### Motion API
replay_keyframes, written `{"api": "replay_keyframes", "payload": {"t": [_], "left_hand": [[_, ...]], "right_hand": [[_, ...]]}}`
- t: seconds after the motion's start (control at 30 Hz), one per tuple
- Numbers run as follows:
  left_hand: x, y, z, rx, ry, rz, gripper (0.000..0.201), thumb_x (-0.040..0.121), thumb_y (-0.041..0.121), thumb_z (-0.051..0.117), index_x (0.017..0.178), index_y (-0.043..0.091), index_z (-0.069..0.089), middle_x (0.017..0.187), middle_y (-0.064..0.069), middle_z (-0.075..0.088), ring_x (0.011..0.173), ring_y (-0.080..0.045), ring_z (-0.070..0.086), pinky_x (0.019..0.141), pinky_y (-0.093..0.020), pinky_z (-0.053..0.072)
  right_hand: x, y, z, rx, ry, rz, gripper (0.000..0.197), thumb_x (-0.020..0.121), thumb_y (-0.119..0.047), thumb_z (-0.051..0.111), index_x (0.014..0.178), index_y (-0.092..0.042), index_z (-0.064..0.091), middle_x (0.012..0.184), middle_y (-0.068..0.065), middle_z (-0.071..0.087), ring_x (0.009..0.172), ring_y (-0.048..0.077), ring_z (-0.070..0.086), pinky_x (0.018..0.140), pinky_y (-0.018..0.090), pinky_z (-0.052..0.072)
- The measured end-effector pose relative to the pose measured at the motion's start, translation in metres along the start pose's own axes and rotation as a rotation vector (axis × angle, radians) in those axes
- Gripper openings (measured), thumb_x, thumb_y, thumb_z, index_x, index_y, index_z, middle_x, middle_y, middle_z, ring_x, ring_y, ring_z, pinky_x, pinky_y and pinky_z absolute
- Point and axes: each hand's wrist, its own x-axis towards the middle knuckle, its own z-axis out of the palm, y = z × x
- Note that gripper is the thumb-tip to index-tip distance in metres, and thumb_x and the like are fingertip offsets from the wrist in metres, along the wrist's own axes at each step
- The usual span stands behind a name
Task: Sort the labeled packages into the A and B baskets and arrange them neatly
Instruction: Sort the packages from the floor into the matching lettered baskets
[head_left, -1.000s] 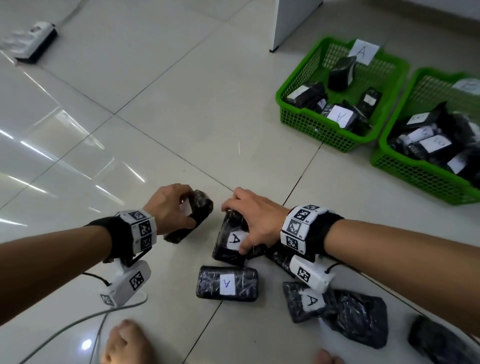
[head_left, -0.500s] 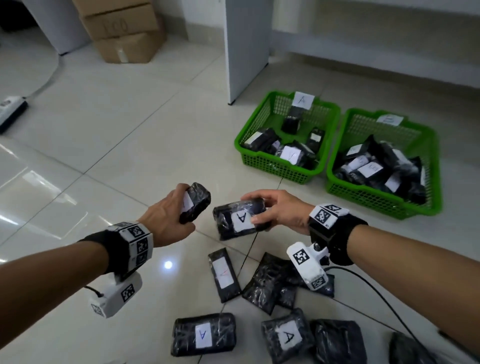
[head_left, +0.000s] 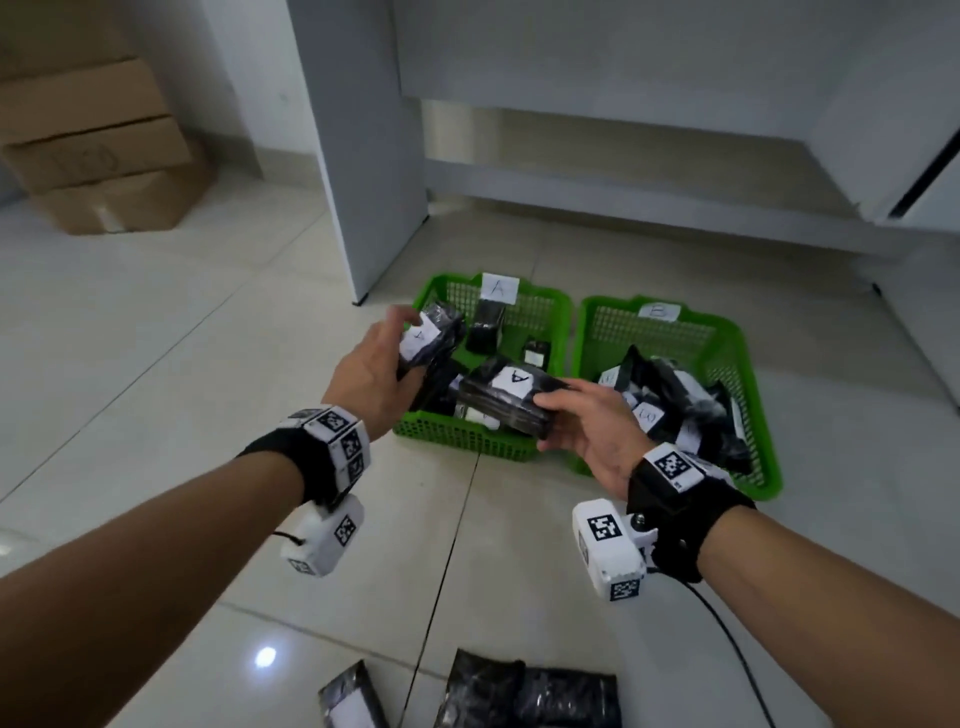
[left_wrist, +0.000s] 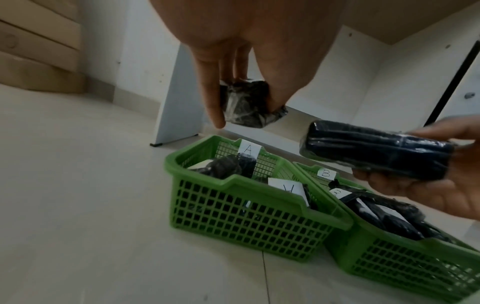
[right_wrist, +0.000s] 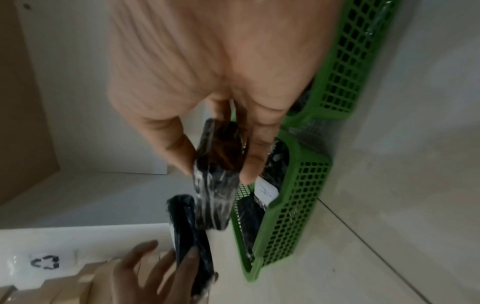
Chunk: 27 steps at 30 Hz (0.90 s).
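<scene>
Two black wrapped packages, each with a white "A" label, were held up over the near edge of the A basket (head_left: 467, 439). The smaller package (head_left: 434, 338) sat in the left hand (head_left: 371, 371), fingers and thumb curled round its end, label facing up; the left wrist view showed the same grip from below, fingertips pressed against both sides of the bundle. The longer package (head_left: 506, 397) lay across the right hand (head_left: 597, 431), thumb on top and fingers wrapped beneath, just above the packages already lying in that basket. The A basket stood touching the B basket (head_left: 748, 384) on its right, both green, both carrying a paper letter tag on the far wall, the B one filled with more black packages. On the tiled floor (head_left: 156, 364) nearer the person lay further black packages (head_left: 524, 696), still unsorted. Cardboard boxes (head_left: 98, 150) were stacked at the far left beside a grey cabinet panel (head_left: 369, 156).
</scene>
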Motion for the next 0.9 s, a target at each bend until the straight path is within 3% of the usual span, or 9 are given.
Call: {"api": "replay_keyframes", "payload": {"t": [0.13,0.23,0.3,0.37,0.47,0.53,0.63,0.77,0.9], "left_hand": [[0.037,0.004,0.033,0.055,-0.001,0.053,0.02,0.091,0.022,0.065,0.109,0.016,0.059,0.121,-0.006,0.053,0.089,-0.027,0.06,0.073,-0.031,0.044],[0.049,-0.003,0.06,0.132,-0.067,0.037,0.02,0.094,0.023,0.063,0.107,0.01,0.07,0.129,-0.007,0.055,0.1,-0.029,0.061,0.083,-0.036,0.049],[0.048,-0.011,0.074,0.17,-0.121,0.003,0.023,0.096,0.021,0.058,0.107,0.008,0.073,0.129,-0.007,0.059,0.101,-0.029,0.063,0.085,-0.035,0.049],[0.04,-0.021,0.081,0.208,-0.137,-0.032,0.025,0.096,0.022,0.053,0.107,0.013,0.074,0.121,-0.005,0.065,0.098,-0.029,0.065,0.08,-0.034,0.05],[0.028,-0.038,0.087,0.28,-0.179,-0.035,0.032,0.097,0.031,0.045,0.114,0.019,0.069,0.122,-0.004,0.067,0.1,-0.031,0.066,0.079,-0.037,0.054],[0.024,-0.044,0.088,0.254,-0.215,-0.022,0.046,0.094,0.039,0.037,0.126,0.019,0.064,0.136,-0.006,0.06,0.117,-0.031,0.06,0.092,-0.04,0.052],[0.021,-0.048,0.088,0.268,-0.258,-0.028,0.062,0.093,0.048,0.023,0.143,0.021,0.048,0.151,-0.007,0.045,0.137,-0.032,0.042,0.11,-0.045,0.039],[0.014,-0.052,0.086,0.268,-0.3,-0.018,0.074,0.091,0.057,0.012,0.155,0.024,0.025,0.161,-0.006,0.027,0.148,-0.029,0.024,0.119,-0.047,0.025],[0.007,-0.046,0.072,0.248,-0.282,0.033,0.073,0.092,0.055,0.013,0.153,0.018,0.031,0.16,-0.008,0.03,0.148,-0.028,0.026,0.119,-0.046,0.025]], "right_hand": [[0.034,-0.009,0.003,-0.149,0.183,-0.199,0.052,0.087,-0.006,0.076,0.135,-0.024,0.065,0.119,0.004,0.069,0.086,0.026,0.076,0.066,0.041,0.064],[0.061,-0.004,0.006,-0.323,0.289,-0.265,0.058,0.077,-0.033,0.084,0.132,-0.033,0.066,0.127,0.006,0.062,0.097,0.022,0.073,0.074,0.039,0.064],[0.074,0.001,0.006,-0.523,0.322,-0.283,0.072,0.07,-0.045,0.085,0.137,-0.032,0.061,0.128,-0.002,0.055,0.111,0.014,0.062,0.096,0.034,0.055],[0.082,0.006,0.006,-0.683,0.327,-0.278,0.076,0.076,-0.037,0.086,0.145,-0.028,0.054,0.129,-0.003,0.047,0.117,0.013,0.051,0.105,0.027,0.041],[0.092,0.015,0.015,-0.835,0.316,-0.342,0.073,0.083,-0.042,0.081,0.148,-0.024,0.051,0.137,0.003,0.05,0.126,0.02,0.051,0.103,0.024,0.037],[0.097,0.022,0.024,-1.087,0.323,-0.396,0.069,0.086,-0.058,0.071,0.144,-0.026,0.054,0.133,0.003,0.059,0.126,0.024,0.051,0.102,0.031,0.041],[0.1,0.026,0.032,-1.481,0.393,-0.406,0.067,0.088,-0.073,0.052,0.136,-0.028,0.061,0.118,0.002,0.071,0.123,0.028,0.047,0.097,0.042,0.038],[0.104,0.028,0.03,-1.545,0.346,-0.286,0.068,0.094,-0.073,0.039,0.137,-0.025,0.06,0.13,0.007,0.063,0.127,0.031,0.042,0.101,0.045,0.034],[0.096,0.028,0.031,-1.51,0.359,-0.32,0.06,0.099,-0.059,0.039,0.146,-0.022,0.048,0.141,0.01,0.053,0.131,0.031,0.04,0.107,0.045,0.032]]}}
